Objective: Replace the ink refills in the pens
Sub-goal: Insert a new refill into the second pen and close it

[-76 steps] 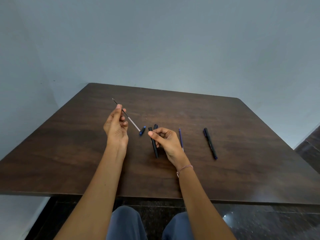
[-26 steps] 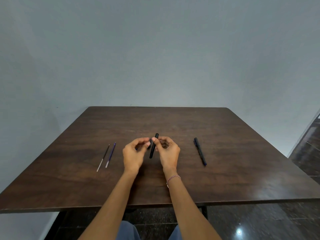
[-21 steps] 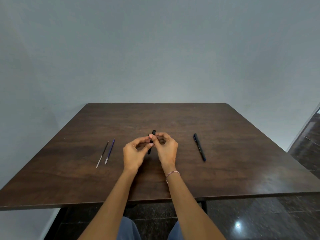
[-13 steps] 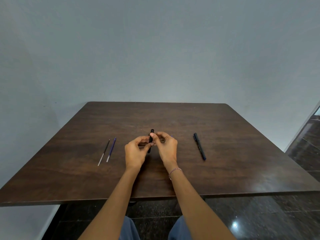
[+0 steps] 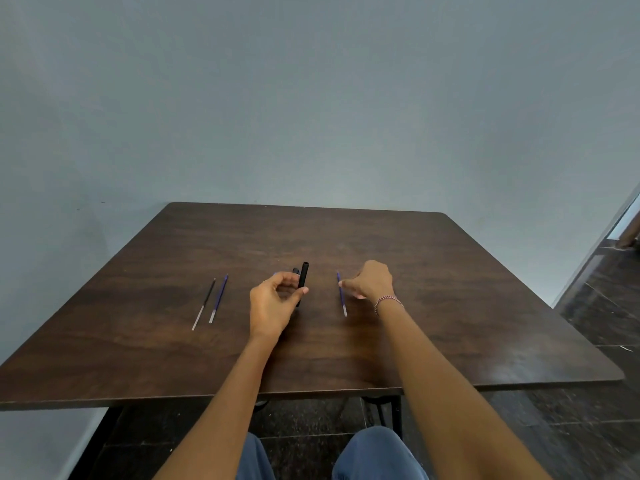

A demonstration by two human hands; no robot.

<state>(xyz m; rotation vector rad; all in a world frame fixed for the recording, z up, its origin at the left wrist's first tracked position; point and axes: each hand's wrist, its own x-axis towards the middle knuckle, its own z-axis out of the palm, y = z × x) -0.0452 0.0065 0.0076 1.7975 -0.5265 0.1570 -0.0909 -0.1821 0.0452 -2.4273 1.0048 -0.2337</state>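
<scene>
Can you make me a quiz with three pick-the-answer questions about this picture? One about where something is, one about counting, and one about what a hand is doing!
1. Where do the black refill and its blue neighbour lie?
A) left of the left hand
B) between the hands
C) on the floor

2. How many thin refills show on the table?
A) one
B) three
C) six

3. What is the left hand doing?
A) lying flat
B) gripping the black pen barrel
C) pointing at the wall

Answers:
1 A: both lie side by side on the table, left of that hand.
2 B: those two plus the lone blue refill by the right hand.
3 B: its fingers curl round the barrel, holding it up.
</scene>
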